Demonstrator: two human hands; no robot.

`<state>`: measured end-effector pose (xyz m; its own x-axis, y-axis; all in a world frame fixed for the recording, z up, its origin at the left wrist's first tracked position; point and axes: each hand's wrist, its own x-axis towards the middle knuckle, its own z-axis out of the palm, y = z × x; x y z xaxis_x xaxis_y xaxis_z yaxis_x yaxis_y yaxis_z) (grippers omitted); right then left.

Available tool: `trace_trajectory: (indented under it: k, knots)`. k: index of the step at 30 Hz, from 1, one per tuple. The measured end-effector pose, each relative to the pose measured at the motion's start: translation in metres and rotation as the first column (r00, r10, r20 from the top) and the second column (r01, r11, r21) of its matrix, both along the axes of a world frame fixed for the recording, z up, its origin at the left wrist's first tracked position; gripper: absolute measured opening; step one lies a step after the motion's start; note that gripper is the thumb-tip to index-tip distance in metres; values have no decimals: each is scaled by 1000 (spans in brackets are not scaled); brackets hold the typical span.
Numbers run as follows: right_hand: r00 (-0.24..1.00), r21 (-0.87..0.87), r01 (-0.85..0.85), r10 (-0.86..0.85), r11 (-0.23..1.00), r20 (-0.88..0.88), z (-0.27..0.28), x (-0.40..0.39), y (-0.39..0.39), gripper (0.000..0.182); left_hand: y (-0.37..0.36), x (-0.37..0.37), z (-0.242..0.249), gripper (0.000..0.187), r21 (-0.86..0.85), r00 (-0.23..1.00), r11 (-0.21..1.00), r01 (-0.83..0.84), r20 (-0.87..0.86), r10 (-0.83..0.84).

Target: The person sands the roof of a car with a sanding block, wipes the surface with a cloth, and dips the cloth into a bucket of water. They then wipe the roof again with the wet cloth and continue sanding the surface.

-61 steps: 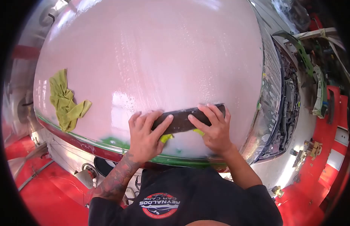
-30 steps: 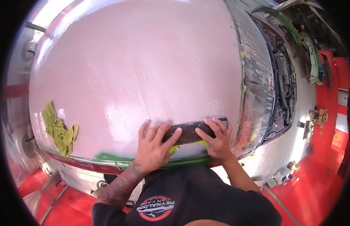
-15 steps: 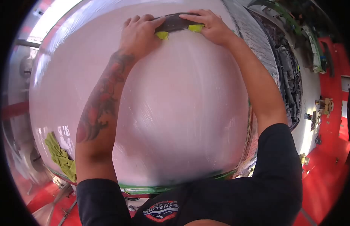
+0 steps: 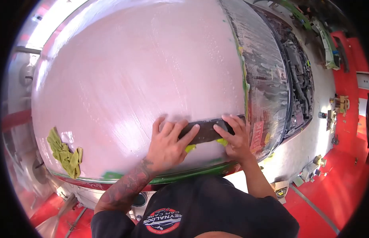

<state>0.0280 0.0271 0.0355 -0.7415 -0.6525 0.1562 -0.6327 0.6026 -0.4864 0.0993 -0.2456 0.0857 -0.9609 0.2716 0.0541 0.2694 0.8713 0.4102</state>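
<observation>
A long black block [image 4: 204,131] with bits of yellow-green material at its lower edge lies on a wet, pinkish car roof [image 4: 133,75]. My left hand [image 4: 168,139] grips the block's left end, thumb on top. Around its right end is my right hand [image 4: 237,139], thumb and fingers pressed on it. Both hands are close to my body, near the roof's green and red edge [image 4: 192,173]. The block's underside is hidden.
A crumpled olive cloth [image 4: 64,154] lies on the roof at the left. To the right are a smeared windshield [image 4: 266,75] and an exposed engine bay [image 4: 299,79]. Boxes and small items [image 4: 311,170] stand on the red and grey floor.
Both hands have pulled the block from the far side of the roof to near my body, and a little to the right. The arms are now bent.
</observation>
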Motion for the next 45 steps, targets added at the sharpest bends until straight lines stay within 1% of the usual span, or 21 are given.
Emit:
trace_trajectory:
  k: [1, 2, 5, 8, 11, 12, 14, 15, 16, 17, 18, 21, 22, 26, 29, 31, 34, 38, 42, 43, 45]
  knots:
    - [998, -6, 56, -57, 998, -6, -1, 45, 16, 55, 11, 21, -1, 76, 32, 997, 998, 55, 58, -57]
    - [993, -11, 117, -118, 993, -13, -5, 71, 25, 55, 20, 37, -7, 76, -10, 994, 994, 105, 22, -105]
    - [997, 4, 58, -57, 998, -50, -6, 58, 29, 58, 19, 32, -9, 76, -39, 992, 991, 124, 3, -124]
    - [990, 61, -98, 104, 993, -98, -5, -42, -5, 65, -9, -29, -7, 76, -86, 998, 994, 61, -23, -63]
    - [957, 15, -257, 256, 966, -134, -1, -176, -85, 60, -64, -112, -14, 70, -112, 980, 984, -136, -161, 117]
    - [928, -3, -329, 323, 944, -186, -8, -222, -119, 63, -89, -138, -16, 69, -161, 960, 964, -213, -220, 175]
    - [901, -39, -405, 392, 913, -184, -17, -301, -201, 73, -144, -186, -21, 62, -202, 911, 909, -366, -276, 306]
    - [894, -108, -439, 421, 892, -154, -22, -332, -245, 73, -178, -208, -28, 62, -262, 888, 867, -424, -306, 342]
    - [882, -174, -471, 454, 865, -128, -24, -355, -283, 72, -208, -228, -30, 62, -269, 873, 839, -474, -268, 407]
    - [875, -173, -484, 475, 858, -93, -15, -368, -313, 56, -236, -241, -35, 62, -271, 853, 816, -510, -278, 441]
    - [868, -171, -496, 494, 851, -59, -6, -373, -330, 42, -255, -249, -41, 61, -269, 846, 813, -517, -307, 436]
    - [934, -108, -348, 334, 931, -129, -22, -347, -322, 72, -249, -238, -39, 61, -225, 851, 831, -508, -281, 444]
    - [927, -78, -353, 338, 932, -161, -18, -330, -308, 73, -235, -221, -35, 61, -200, 854, 841, -503, -263, 448]
    - [916, -43, -360, 344, 932, -208, -6, -209, -201, 65, -142, -104, -19, 64, -50, 879, 907, -418, -274, 390]
    - [945, 21, -306, 307, 952, -111, 11, -90, -115, 59, -64, -3, -6, 72, 22, 921, 931, -364, -141, 363]
    - [963, 16, -256, 256, 967, -78, 5, -10, -57, 54, -23, 59, -3, 74, 67, 954, 953, -295, -37, 298]
    - [991, 68, -126, 128, 990, -33, 9, 59, -24, 51, -13, 88, 0, 78, -38, 995, 995, -92, -39, 90]
    - [930, 103, -320, 333, 942, -156, 11, -38, -90, 58, -64, 41, -7, 84, -42, 983, 985, -166, -91, 162]
    - [838, 90, -496, 503, 864, -210, 15, -165, -236, 71, -171, -41, -12, 74, -157, 906, 916, -369, -280, 317]
    - [822, 73, -523, 526, 849, -219, 8, -196, -277, 70, -206, -62, -16, 69, -186, 882, 894, -407, -336, 331]
    - [853, 82, -442, 447, 893, -271, -8, -236, -358, 65, -279, -102, -22, 61, -238, 849, 849, -472, -381, 365]
